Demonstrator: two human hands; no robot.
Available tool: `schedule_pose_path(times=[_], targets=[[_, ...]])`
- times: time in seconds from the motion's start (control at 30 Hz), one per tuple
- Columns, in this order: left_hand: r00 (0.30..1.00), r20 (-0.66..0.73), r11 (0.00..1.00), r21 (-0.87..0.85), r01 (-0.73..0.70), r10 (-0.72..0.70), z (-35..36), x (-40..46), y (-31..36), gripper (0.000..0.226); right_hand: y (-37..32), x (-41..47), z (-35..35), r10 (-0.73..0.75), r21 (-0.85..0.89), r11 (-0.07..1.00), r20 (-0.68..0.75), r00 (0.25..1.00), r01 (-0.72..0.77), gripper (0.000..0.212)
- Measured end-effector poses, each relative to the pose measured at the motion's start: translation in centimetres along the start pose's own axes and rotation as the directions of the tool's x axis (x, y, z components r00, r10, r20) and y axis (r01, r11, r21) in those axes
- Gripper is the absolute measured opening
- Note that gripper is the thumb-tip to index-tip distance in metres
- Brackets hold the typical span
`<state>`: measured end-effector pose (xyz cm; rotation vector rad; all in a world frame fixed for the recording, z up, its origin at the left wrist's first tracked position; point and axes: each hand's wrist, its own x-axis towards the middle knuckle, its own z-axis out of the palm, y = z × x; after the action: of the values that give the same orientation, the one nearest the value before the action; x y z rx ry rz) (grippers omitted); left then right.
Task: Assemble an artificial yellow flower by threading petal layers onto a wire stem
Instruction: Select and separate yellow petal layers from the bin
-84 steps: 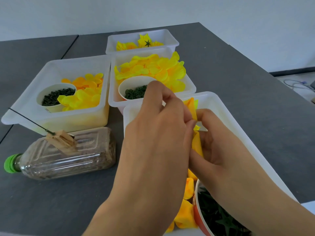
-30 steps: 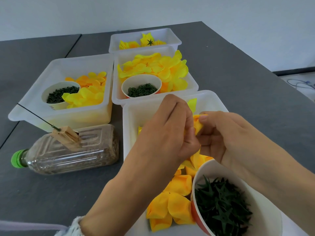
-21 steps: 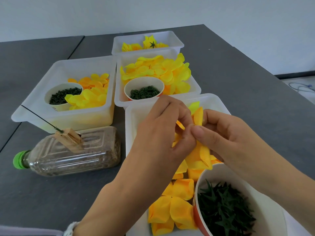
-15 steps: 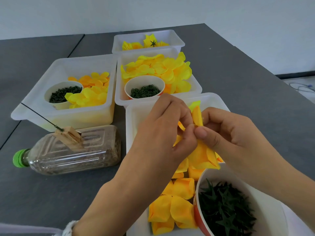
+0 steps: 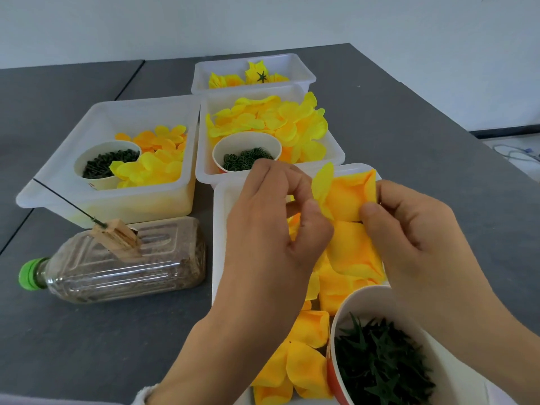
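A yellow-orange petal layer is held up at centre right of the frame, above the nearest white tray, pinched from both sides by a person's two hands. The left hand grips the layer's left edge between curled thumb and fingers; the right hand pinches its right edge, thumb in front. A paler yellow petal stands up at the layer's upper left. Below the held piece, more loose orange-yellow petals lie heaped in the same tray, which runs down to the lower edge of the frame. A paper cup with a red outer wall, full of dark green star-shaped calyx pieces, sits in the tray's near end at lower right.

Just behind, at centre, a second white tray holds bright yellow petals and a paper cup of small green rings. A third tray, at left, carries yellow and orange petals and a cup of dark green pieces. A smaller tray at upper centre contains finished yellow blooms, one showing a green star.

At lower left, a clear plastic bottle with a green cap lies on its side on the dark grey counter, filled with brownish material. A wooden clothespin rests on top of it, gripping a thin dark wire stem that angles up and left across the third tray's front. A pale wall fills the top of the frame.
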<state>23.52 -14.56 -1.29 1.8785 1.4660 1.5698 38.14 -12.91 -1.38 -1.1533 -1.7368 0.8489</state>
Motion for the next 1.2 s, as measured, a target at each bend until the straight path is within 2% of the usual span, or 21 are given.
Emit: schedule_pose_path(times=[0.07,0.13,0.2,0.3,0.37,0.43,0.53,0.6,0.73,0.87,0.93,1.03,1.2], targets=[[1.000,0.014,1.000,0.001,0.005,-0.005,0.1,-0.1,0.0,0.016,0.0,0.3,-0.2,0.027,0.028,0.999,0.058,0.998,-0.029,0.035],[0.998,0.058,1.000,-0.015,0.011,-0.011,0.2,-0.1,-0.1,0.016,-0.3,0.7,-0.4,0.047,0.080,0.995,0.127,0.991,-0.057,0.018],[0.995,0.097,1.000,-0.002,0.029,-0.029,0.3,-0.2,-0.1,0.012,-0.6,1.0,-0.5,0.053,0.059,0.996,0.169,0.984,-0.064,0.013],[0.990,0.108,0.996,0.030,0.084,-0.087,0.3,-0.2,-0.1,0.006,-0.7,1.6,-0.4,0.047,-0.011,0.999,0.114,0.992,-0.046,0.025],[0.980,0.146,0.991,0.040,0.130,-0.134,0.2,-0.2,-0.1,0.025,-0.8,1.8,-0.2,-0.010,-0.105,0.994,0.052,0.999,0.015,0.030],[0.964,0.170,0.978,0.014,0.206,-0.205,0.2,-0.1,0.1,0.036,-1.0,1.7,0.0,-0.084,-0.221,0.971,0.033,0.996,0.089,0.024],[0.960,0.144,0.970,-0.009,0.242,-0.238,0.1,0.2,-0.1,0.022,-1.0,1.5,0.3,-0.121,-0.308,0.942,0.050,0.991,0.131,0.021],[0.958,0.128,0.965,-0.014,0.260,-0.256,-0.2,0.4,-0.4,0.011,-0.9,1.5,0.3,-0.099,-0.270,0.957,0.023,0.995,0.102,0.029],[0.935,0.107,0.931,-0.106,0.350,-0.339,-0.8,0.6,-0.9,0.010,-0.5,1.9,-0.3,0.022,-0.059,0.998,-0.013,1.000,-0.023,0.034],[0.905,0.153,0.873,-0.240,0.424,-0.398,-1.3,0.4,-1.6,0.012,0.3,2.5,-1.1,0.191,0.226,0.956,-0.002,0.982,-0.186,0.018],[0.882,0.200,0.799,-0.373,0.472,-0.427,-1.4,0.2,-2.0,0.017,0.5,2.6,-1.3,0.240,0.334,0.914,0.017,0.971,-0.232,0.019],[0.848,0.275,0.627,-0.578,0.523,-0.454,-1.7,-0.1,-2.2,0.030,0.7,2.5,-1.5,0.273,0.398,0.884,-0.009,0.962,-0.247,0.020],[0.806,0.354,0.482,-0.662,0.574,-0.474,-2.5,-0.4,-2.5,0.034,0.9,2.1,-2.5,0.207,0.358,0.918,-0.063,0.976,-0.172,0.020]])
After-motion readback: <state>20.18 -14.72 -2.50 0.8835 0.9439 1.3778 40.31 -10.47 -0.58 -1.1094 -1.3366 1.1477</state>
